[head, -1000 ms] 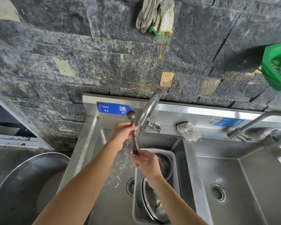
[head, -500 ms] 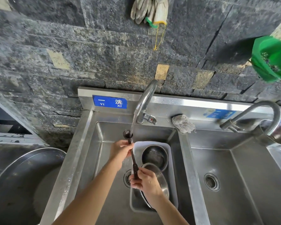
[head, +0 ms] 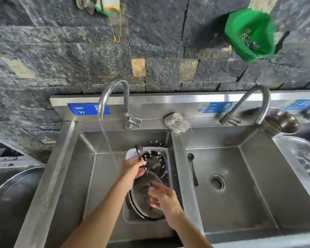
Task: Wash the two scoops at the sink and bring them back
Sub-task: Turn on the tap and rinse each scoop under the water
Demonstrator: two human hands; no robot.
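My left hand (head: pixel 131 170) grips a dark long-handled scoop (head: pixel 139 150) above the left basin, its bowl pointing up and away from me. Water drops fly off it. My right hand (head: pixel 161 197) hovers just below with fingers loosely spread, blurred, holding nothing that I can see. A second dark scoop (head: pixel 192 169) lies in the right basin against its left wall. Water runs from the left tap (head: pixel 113 97) into the left basin, just left of my hands.
A grey tub (head: pixel 169 178) with steel bowls sits in the left basin under my hands. A rag (head: pixel 177 122) lies on the sink ledge. A second tap (head: pixel 252 104), a steel cup (head: pixel 281 122), a green basket (head: pixel 250 34) and a big steel basin (head: pixel 11 192) surround the sink.
The scoop has moved right, out of the water stream, to above the tub. My right hand has let go of its handle. The view has tilted down and right.
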